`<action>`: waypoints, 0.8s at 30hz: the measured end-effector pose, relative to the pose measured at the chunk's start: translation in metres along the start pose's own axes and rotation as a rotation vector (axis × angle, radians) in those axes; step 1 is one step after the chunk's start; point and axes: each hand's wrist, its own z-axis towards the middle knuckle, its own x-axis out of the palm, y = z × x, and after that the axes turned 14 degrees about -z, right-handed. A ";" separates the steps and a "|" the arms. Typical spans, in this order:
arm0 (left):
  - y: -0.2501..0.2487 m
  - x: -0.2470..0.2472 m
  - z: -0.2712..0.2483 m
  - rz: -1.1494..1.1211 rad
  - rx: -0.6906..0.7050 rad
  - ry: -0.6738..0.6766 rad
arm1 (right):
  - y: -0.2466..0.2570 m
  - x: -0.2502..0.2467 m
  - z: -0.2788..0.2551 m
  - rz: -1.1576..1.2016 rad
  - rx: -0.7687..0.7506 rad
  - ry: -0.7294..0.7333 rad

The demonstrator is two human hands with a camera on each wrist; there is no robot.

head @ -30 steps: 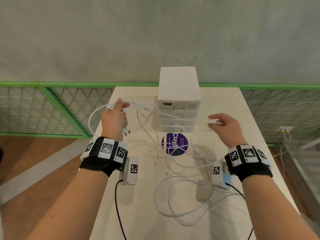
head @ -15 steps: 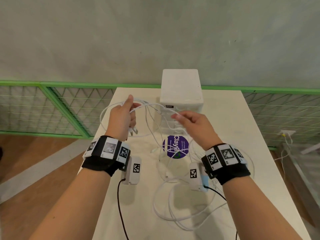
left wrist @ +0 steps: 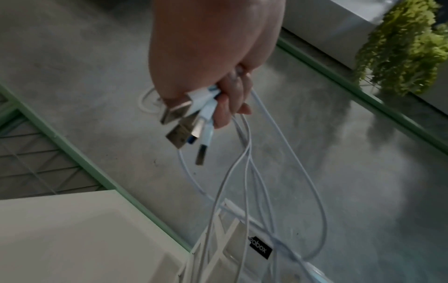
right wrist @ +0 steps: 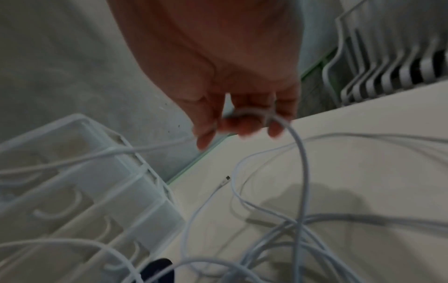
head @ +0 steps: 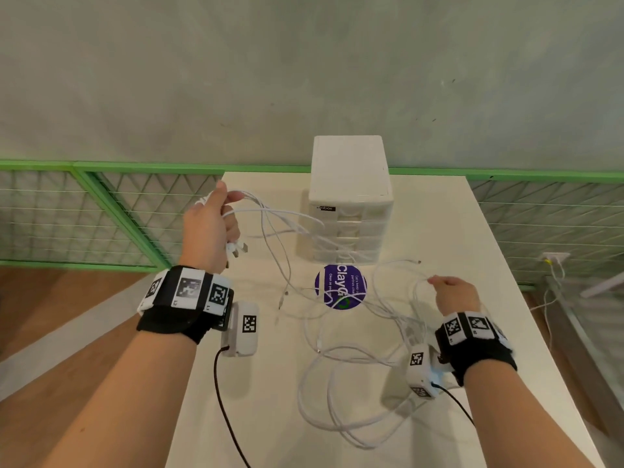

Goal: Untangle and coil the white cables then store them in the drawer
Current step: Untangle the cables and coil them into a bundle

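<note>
Head view: nearest me, loose loops of the white cables (head: 341, 393) lie tangled on the pale table (head: 270, 417). My right hand (head: 454, 293) hovers to the right above them, fingertips pinching one strand. Farther off and to the left, my left hand (head: 211, 228) is raised with its fingers curled round several strands, and the USB plugs (left wrist: 184, 118) stick out below my palm. Strands hang from it across a purple round sticker (head: 341, 290). Beyond the sticker stands a white drawer unit (head: 349, 184), drawers closed; I cannot tell what they contain.
</note>
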 end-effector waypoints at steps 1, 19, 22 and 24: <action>-0.001 0.004 -0.002 0.009 -0.022 0.053 | -0.001 0.004 0.002 -0.074 -0.007 0.061; 0.006 0.040 -0.032 0.374 -0.165 0.439 | 0.120 0.000 -0.088 0.211 -0.789 0.314; 0.010 0.036 -0.033 0.637 -0.094 0.401 | 0.108 -0.007 -0.072 0.182 -0.720 0.238; 0.013 0.036 -0.031 0.672 -0.077 0.342 | 0.101 -0.010 -0.065 0.104 -0.711 0.192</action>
